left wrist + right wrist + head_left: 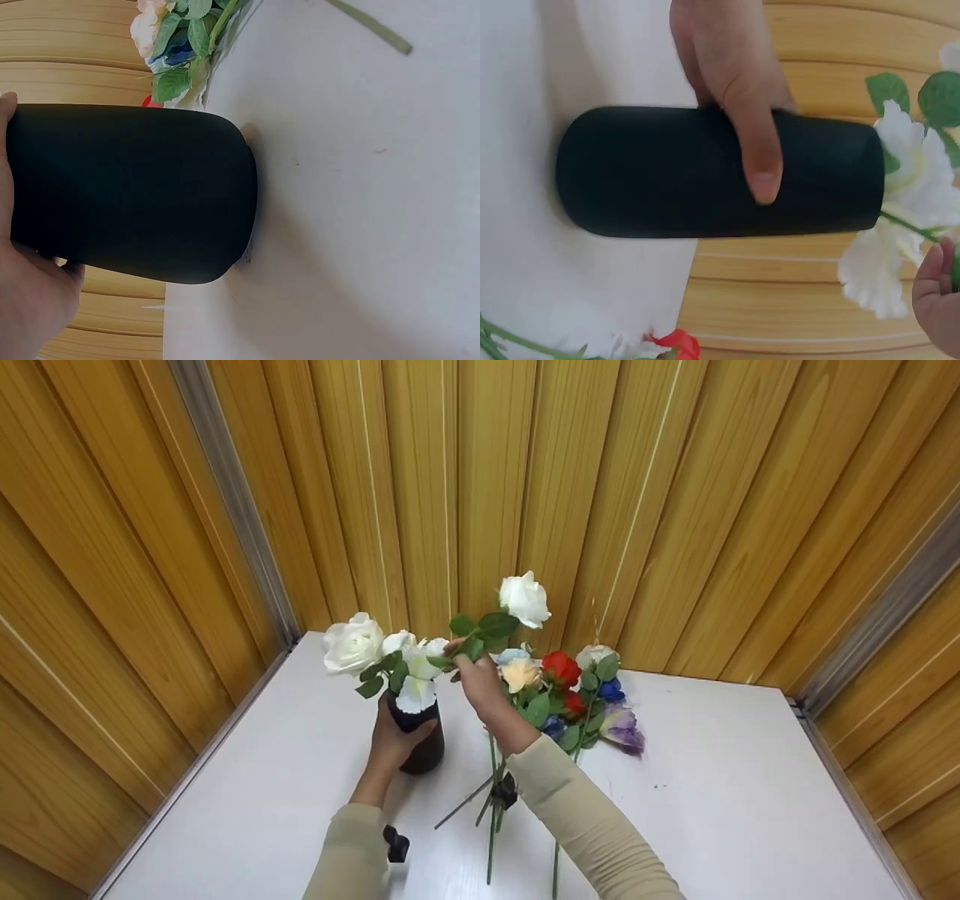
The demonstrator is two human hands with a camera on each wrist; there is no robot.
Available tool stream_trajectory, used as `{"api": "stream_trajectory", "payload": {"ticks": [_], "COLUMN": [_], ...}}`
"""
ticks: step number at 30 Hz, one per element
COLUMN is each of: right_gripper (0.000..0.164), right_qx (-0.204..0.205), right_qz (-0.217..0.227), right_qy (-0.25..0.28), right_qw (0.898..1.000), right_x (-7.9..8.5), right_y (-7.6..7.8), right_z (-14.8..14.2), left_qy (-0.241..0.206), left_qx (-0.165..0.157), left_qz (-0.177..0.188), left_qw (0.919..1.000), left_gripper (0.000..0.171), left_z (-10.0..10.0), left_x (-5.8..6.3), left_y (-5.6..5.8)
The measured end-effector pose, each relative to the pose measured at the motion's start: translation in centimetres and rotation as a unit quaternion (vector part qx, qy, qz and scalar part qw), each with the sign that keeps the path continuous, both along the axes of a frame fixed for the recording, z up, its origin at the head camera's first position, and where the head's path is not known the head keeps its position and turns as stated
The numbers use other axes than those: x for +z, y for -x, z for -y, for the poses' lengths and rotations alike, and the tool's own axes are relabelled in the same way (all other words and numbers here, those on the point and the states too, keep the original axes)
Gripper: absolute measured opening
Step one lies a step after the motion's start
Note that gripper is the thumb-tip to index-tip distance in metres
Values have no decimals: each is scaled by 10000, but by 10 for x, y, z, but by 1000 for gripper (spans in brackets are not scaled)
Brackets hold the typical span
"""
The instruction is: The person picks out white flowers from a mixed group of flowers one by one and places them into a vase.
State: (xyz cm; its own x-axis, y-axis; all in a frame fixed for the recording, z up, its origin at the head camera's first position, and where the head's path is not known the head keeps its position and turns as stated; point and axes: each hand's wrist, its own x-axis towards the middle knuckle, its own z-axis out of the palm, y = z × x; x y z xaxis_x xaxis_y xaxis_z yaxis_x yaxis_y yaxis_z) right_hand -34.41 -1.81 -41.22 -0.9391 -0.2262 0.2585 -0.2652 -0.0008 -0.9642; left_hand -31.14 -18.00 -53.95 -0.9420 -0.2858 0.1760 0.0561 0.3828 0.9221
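Observation:
A black vase stands upright on the white table, and my left hand grips it near the rim, thumb across the side. A large white rose and a white flower with broad petals rise from its mouth. My right hand pinches the leafy stem of another white rose, whose bloom leans up and to the right. In the right wrist view, a green stem runs between the vase rim and the right hand. Its lower end is hidden.
Right of the vase lies a pile of artificial flowers: a red one, a peach one, a purple one and others. Their stems point toward the table's front. Wood-patterned panels wall the table behind and at both sides.

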Motion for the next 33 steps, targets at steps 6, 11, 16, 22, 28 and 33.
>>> {"api": "stream_trajectory", "payload": {"ticks": [6,11,16,22,28,33], "right_gripper": [26,25,25,29,42,53], "right_qx": [567,275,-6,211,-365,-522], "right_qz": [-124,57,115,184,154,72], "right_qy": [-429,-829,-963,-825,-802,-948], "right_qw": [9974,9962,9953,9962,9960,9941], "right_x": [-1,-8,-16,-21,-25,-27], "right_y": [14,17,14,14,12,10], "right_z": [-1,1,7,9,11,13], "left_qy": [-100,-111,-117,-74,-78,-151], "left_qx": [-68,-69,-4,29,65,42], "left_qz": [-315,-369,-322,-343,-248,-209], "left_qw": [9994,9992,9994,9994,9996,9997], "left_gripper": [105,105,103,103,103,103], "left_z": [-1,-2,-2,0,0,-1], "left_x": [-1,-1,-1,-3,-3,-2], "left_y": [-1,0,0,1,1,1]}}
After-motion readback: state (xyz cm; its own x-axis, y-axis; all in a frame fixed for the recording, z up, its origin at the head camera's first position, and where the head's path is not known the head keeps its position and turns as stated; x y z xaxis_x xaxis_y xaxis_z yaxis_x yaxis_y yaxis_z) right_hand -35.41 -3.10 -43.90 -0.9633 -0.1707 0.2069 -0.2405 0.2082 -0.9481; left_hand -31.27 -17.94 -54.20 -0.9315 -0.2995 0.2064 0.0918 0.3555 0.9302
